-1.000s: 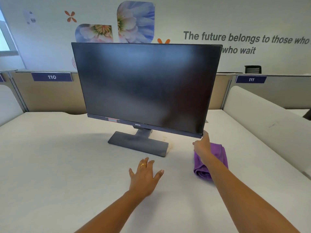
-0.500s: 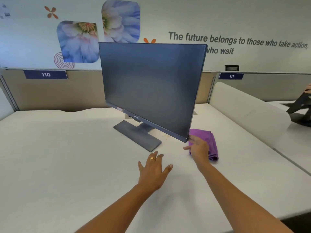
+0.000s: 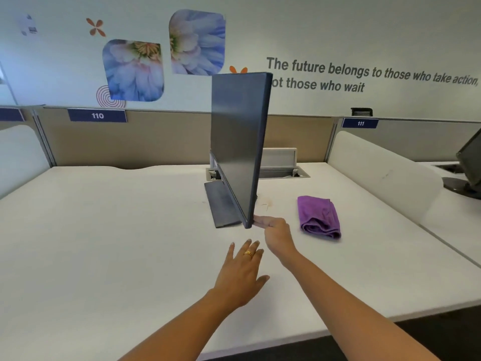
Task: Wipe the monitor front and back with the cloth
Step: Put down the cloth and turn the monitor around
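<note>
The black monitor stands on its flat base in the middle of the white desk, turned almost edge-on so its screen faces left. My right hand touches the monitor's near lower corner with its fingertips. My left hand hovers flat over the desk just in front, fingers spread, holding nothing. The folded purple cloth lies on the desk to the right of the monitor, apart from both hands.
A cable hatch with a raised lid sits in the desk behind the monitor. Beige partitions close the back, a white divider the right side. Another monitor stands on the neighbouring desk at far right.
The monitor has swivelled from facing me to nearly edge-on, its near corner swung toward me by my right hand. The cloth now lies uncovered to the right. My left hand stayed over the desk.
</note>
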`<state>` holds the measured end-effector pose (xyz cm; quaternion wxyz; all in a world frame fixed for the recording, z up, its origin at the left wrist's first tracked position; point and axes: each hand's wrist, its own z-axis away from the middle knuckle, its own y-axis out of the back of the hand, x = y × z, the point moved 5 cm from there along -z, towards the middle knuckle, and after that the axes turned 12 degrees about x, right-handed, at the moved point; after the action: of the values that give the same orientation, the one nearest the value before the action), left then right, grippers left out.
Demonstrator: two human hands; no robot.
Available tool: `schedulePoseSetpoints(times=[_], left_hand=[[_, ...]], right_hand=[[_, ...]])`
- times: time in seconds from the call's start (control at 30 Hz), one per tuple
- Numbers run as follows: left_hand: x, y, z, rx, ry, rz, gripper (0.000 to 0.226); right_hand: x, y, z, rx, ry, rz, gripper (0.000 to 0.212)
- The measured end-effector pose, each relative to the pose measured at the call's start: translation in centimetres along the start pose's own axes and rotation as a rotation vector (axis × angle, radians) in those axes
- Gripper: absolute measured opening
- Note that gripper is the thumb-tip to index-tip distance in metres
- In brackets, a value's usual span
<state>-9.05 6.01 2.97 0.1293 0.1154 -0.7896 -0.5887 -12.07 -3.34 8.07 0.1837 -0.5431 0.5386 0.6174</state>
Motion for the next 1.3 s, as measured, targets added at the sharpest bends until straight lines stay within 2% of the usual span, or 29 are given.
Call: schedulePoseSetpoints(times=[0.1,0.2,0.27,0.33,0.4,0.57,0.73,0.87,1.03,1.13,1.3], left_hand=[[-0.5,0.3,0.8,0.035,-0.042,-0.028,0.066],[-1.4,0.5,1.1,0.069,-0.058,-0.069,0.066],[-2.2,0.7,1.2,0.08,-0.036,-0.104,0.064],[-3.2,1.0,1.5,0.091,-0.006,-0.153,0.061],[-4.3,1.2,1.7,0.093,0.022,-0.211,0.06],[-7.5,0.8,2.1,0.079,0.123,-0.296,0.06],[-11.0,1.2,2.4,0.122,0.286,-0.335,0.063],[-13.1,1.8,2.8,0.084,0.454,-0.452,0.074],[-15.1,2.7,2.6,0.102,0.604,-0.465,0.085],[-16.0,2.6,2.2,0.115,0.672,-0.434,0.089],[-17.7,2.0,1.1,0.119,0.765,-0.382,0.092]], right_hand=[[-2.3,-1.4,1.2,-0.052,0.03,0.059,0.043],[-4.6,-3.5,1.7,-0.106,0.082,0.194,0.028],[-6.0,-4.8,2.1,-0.12,0.08,0.298,0.02],[-7.0,-6.1,2.4,-0.143,0.073,0.343,0.026],[-8.0,-7.5,2.8,-0.189,0.09,0.382,0.015],[-10.4,-10.9,3.1,-0.273,0.099,0.463,0.024],[-12.7,-14.0,3.1,-0.351,0.12,0.456,0.026],[-14.5,-16.1,2.9,-0.468,0.187,0.469,0.03],[-15.4,-17.1,1.2,-0.544,0.294,0.489,0.032],[-14.8,-17.2,-0.5,-0.559,0.348,0.453,0.024],[-12.6,-14.4,-4.7,-0.449,0.415,0.316,0.036]])
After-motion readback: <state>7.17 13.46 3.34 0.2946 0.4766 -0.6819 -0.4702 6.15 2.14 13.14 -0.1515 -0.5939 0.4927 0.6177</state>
